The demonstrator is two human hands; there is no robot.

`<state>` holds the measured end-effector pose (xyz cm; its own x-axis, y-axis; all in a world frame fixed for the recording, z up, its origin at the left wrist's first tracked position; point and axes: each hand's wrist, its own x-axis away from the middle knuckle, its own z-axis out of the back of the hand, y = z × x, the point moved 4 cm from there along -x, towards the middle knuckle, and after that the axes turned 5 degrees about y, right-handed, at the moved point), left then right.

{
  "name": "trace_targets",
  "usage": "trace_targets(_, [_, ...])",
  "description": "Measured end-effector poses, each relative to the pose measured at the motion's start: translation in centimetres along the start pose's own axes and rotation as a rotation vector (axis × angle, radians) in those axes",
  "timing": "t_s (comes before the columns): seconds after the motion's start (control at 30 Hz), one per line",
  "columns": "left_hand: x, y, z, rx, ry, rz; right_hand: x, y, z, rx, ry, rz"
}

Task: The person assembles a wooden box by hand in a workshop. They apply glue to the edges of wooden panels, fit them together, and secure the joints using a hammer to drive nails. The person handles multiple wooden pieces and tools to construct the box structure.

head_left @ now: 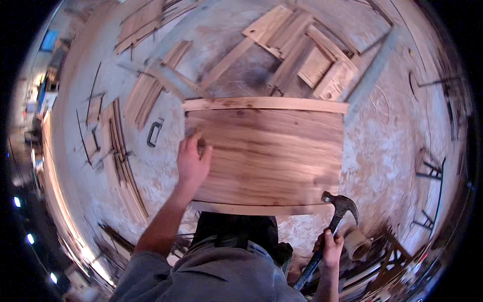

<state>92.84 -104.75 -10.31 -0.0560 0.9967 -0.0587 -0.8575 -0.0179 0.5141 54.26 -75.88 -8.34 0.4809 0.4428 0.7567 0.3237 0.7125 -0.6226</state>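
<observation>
A broad reddish-brown wooden panel [271, 151] lies in front of me. A paler wood rail [266, 103] runs along its far edge, and another rail [261, 208] along its near edge. My left hand [193, 160] is over the panel's left edge, fingers bent and thumb apart from them. A dark patch shows in that gap, too blurred to tell what it is. At the panel's near right corner, my right hand [330, 246] grips a claw hammer [343, 204] by its dark handle, head up.
Beyond the panel lie several loose boards and wooden parts [292, 38]. Long wood strips [121, 156] and a dark C-clamp [155, 132] are to the left. A round tan roll [357, 244] stands near the hammer. Metal clamps [432, 171] lie far right.
</observation>
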Motion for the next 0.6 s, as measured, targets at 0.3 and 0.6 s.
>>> trace_targets(0.3, [3.9, -4.1, 0.7, 0.141, -0.044, 0.324, 1.2, -4.9, -5.9, 0.218, -0.034, -0.024])
trace_targets(0.6, [4.2, -8.6, 0.2, 0.656, -0.310, 0.508, 1.5, -5.5, -10.7, 0.401, -0.096, -0.040])
